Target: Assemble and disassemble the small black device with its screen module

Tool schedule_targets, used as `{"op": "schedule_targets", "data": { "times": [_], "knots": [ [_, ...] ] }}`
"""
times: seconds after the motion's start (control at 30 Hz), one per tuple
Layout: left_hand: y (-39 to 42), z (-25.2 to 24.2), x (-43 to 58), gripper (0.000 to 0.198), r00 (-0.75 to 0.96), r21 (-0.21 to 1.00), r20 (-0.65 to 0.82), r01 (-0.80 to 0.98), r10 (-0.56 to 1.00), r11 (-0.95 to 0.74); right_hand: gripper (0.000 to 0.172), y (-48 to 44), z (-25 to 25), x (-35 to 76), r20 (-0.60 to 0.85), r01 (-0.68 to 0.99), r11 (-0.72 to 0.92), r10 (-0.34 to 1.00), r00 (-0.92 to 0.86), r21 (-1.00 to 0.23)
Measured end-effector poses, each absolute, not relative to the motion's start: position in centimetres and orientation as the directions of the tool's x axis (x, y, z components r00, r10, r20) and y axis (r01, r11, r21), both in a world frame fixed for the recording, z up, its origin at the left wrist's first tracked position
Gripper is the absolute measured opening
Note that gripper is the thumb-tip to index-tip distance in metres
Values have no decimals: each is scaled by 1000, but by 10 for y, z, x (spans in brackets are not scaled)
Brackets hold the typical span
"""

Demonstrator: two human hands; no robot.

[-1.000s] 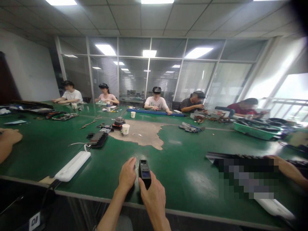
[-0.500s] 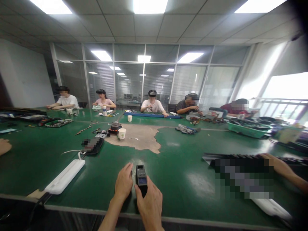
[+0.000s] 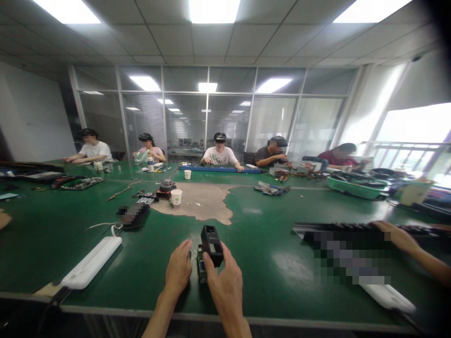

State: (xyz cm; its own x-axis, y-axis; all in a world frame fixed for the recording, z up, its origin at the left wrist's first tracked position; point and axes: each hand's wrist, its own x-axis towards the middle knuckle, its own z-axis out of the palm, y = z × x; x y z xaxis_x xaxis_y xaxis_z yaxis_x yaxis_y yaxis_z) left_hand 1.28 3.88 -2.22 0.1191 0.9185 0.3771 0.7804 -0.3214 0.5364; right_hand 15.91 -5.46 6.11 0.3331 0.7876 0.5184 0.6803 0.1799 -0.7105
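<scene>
While my right hand has its grip clenched on the black module, the module sits tipped up, off the table, close to the front edge straight ahead of me. Directly under it lies a small base piece with a blue patch. My left hand lies on the table just beside that base piece. I can't tell whether its grip is closed on the piece or only resting against it.

To do this well, I judge the module should come up slowly and straight, without twisting. The left hand should pin the base piece so it doesn't ride up with the module. Any link between the two parts is hidden from me, so I'd go gently and keep the module low over the table.

Counts:
- Black module: one.
- Base piece: one.
- Paper cups: two, a near cup and a far cup.
- Long white casings: two, a left casing and a right casing.
- Green tray: one.
- Blue strip: one.
- People seated along the far side: five.
- Co-worker's hand to my right: one, well apart from my own hands.
</scene>
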Motion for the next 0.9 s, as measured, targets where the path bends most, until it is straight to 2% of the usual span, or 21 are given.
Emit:
{"op": "schedule_targets", "data": {
  "times": [0.33,0.6,0.9],
  "knots": [
    [32,-11,16,47,108,535,379,785,919,-313,53,-57,12,195,542,808,29,756,368,-589],
    [33,-11,16,48,121,522,378,791,918,-319,54,-58,-1,196,537,868,-65,762,361,-491],
    [32,-11,17,46,105,541,401,775,910,-328,71,-60,-12,193,583,893,-105,723,371,-438]
  ]
}}
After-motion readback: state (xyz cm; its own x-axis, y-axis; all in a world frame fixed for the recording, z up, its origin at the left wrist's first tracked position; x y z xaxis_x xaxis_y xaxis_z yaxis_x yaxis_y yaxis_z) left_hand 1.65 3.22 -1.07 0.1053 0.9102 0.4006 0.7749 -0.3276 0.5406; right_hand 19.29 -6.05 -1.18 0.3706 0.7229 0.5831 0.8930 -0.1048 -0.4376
